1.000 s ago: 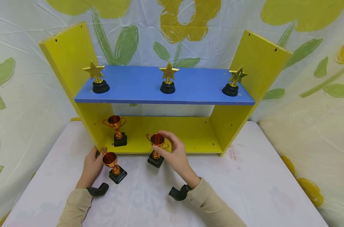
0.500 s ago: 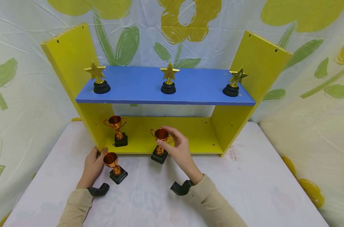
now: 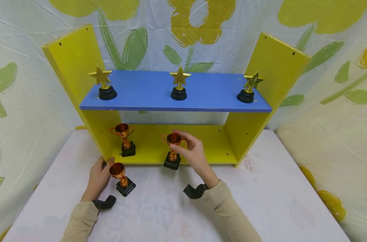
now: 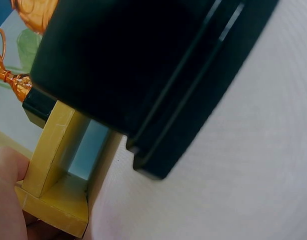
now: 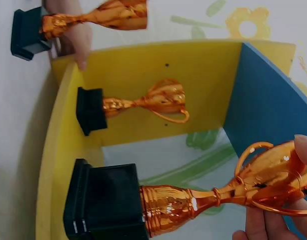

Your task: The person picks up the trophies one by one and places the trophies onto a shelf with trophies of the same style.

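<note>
In the head view my right hand pinches a copper-coloured trophy cup by its bowl, thumb in front. The trophy is upright; its black base hangs at the front edge of the yellow lower board. My left hand grips the lower left corner of the shelf unit, its thumb on the yellow wood in the left wrist view. A second copper trophy stands on the table beside that hand. A third copper trophy stands at the left on the lower board.
Three gold star trophies, left, middle and right, stand on the blue upper board. Yellow side panels flank both boards. A white cloth covers the table; a flowered curtain hangs behind.
My right hand has carried its trophy up, slightly right and away from me, to the lower board's front edge. The trophy has straightened a little. My left hand stays put.
</note>
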`<state>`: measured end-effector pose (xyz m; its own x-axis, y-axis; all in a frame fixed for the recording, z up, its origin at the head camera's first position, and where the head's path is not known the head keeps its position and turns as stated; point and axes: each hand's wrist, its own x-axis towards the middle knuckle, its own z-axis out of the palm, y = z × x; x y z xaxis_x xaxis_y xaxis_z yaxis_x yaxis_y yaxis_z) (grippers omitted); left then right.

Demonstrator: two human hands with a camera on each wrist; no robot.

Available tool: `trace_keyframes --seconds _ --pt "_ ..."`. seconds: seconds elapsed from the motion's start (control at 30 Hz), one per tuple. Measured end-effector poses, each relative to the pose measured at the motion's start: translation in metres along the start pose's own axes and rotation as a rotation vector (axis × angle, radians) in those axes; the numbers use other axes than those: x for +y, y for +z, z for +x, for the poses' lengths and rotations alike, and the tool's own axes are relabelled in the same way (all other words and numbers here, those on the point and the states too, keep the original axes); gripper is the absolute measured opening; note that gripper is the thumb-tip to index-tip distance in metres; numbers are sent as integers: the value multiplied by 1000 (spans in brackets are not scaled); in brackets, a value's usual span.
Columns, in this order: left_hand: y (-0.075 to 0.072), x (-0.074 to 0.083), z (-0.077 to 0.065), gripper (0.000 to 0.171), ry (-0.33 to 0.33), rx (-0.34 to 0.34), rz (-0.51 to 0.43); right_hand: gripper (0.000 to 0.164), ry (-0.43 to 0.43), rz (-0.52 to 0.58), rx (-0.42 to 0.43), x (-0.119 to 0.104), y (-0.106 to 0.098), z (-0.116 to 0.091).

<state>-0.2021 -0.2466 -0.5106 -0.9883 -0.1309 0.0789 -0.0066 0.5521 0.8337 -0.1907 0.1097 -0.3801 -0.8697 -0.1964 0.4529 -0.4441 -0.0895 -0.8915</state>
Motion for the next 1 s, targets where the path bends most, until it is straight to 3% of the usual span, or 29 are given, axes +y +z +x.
trace_keyframes --seconds 1.0 --pt "1 -1 1 70 5 -6 2 48 87 33 -35 21 -11 21"
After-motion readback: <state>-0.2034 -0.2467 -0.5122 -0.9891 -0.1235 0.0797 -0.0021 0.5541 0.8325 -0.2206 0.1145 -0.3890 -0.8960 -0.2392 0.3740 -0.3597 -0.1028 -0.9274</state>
